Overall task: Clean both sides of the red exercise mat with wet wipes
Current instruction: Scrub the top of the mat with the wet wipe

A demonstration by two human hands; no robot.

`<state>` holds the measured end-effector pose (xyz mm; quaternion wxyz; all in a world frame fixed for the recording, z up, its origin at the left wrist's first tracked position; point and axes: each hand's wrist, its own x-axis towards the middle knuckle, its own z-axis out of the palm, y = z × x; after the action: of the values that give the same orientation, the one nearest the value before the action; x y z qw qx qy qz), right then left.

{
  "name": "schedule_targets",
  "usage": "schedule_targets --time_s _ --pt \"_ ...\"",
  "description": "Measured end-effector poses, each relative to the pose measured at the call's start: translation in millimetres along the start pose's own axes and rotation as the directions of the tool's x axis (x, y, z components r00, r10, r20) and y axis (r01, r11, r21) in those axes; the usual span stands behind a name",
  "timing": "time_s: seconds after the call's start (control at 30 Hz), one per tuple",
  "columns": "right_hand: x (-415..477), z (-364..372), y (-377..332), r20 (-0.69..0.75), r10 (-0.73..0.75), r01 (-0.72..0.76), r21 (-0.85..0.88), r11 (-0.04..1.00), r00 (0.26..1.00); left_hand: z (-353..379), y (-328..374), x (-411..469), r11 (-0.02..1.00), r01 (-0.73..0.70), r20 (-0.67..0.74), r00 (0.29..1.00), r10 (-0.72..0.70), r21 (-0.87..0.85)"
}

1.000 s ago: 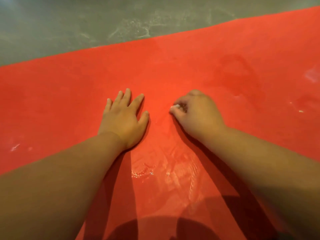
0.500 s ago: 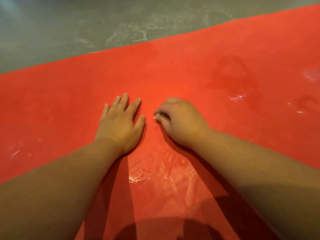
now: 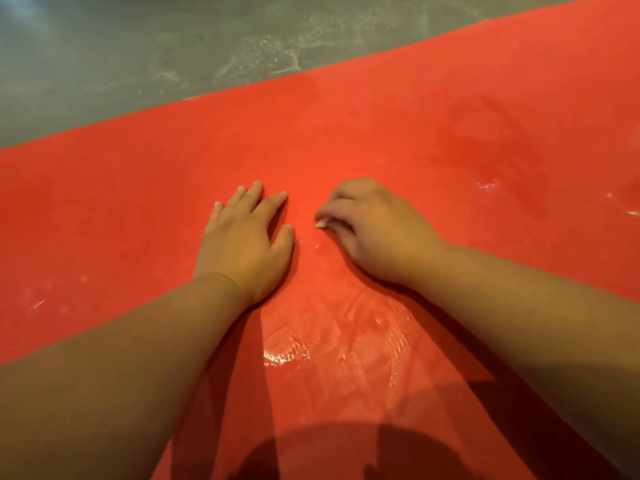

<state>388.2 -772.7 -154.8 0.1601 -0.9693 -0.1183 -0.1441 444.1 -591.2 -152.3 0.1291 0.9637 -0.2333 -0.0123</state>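
The red exercise mat (image 3: 138, 202) lies flat on the floor and fills most of the view. My left hand (image 3: 242, 244) rests flat on it, palm down with straight fingers. Just to its right, my right hand (image 3: 374, 230) has its fingers curled over a wet wipe (image 3: 321, 224); only a small white edge of the wipe shows under the fingertips. A shiny wet patch (image 3: 332, 337) spreads on the mat between my forearms, closer to me.
Grey concrete floor (image 3: 173, 46) with pale smears borders the mat's far edge. A darker damp stain (image 3: 485, 147) and small white specks mark the mat at the right. My shadow falls across the mat's near part.
My right hand slid left with the wipe, from about a hand's width away to close beside my left hand. The left hand stayed flat in place.
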Motion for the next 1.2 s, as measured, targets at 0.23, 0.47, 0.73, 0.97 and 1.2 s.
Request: schedule_targets --time_s 0.23,0.47,0.73,0.97,1.2 --pt "13 -20 84 -0.275 0.616 -0.663 -0.125 0.738 0.738 1 1 0 1.000 -0.001 0.001 1.000 0.001 0.004" --pt "11 -11 32 -0.156 0.138 -0.164 -0.166 0.973 0.978 1 1 -1 1.000 0.001 -0.004 1.000 -0.001 0.010" --pt "16 -22 65 -0.283 0.482 -0.529 -0.119 0.840 0.829 1 1 0 1.000 0.001 -0.005 1.000 -0.001 0.019" --pt "17 -19 73 -0.209 0.353 -0.391 -0.180 0.903 0.912 1 0 0 1.000 -0.001 -0.006 1.000 0.001 0.008" --pt "26 0 41 -0.183 0.411 -0.435 -0.115 0.893 0.893 1 0 1 1.000 0.001 -0.016 1.000 -0.001 0.014"
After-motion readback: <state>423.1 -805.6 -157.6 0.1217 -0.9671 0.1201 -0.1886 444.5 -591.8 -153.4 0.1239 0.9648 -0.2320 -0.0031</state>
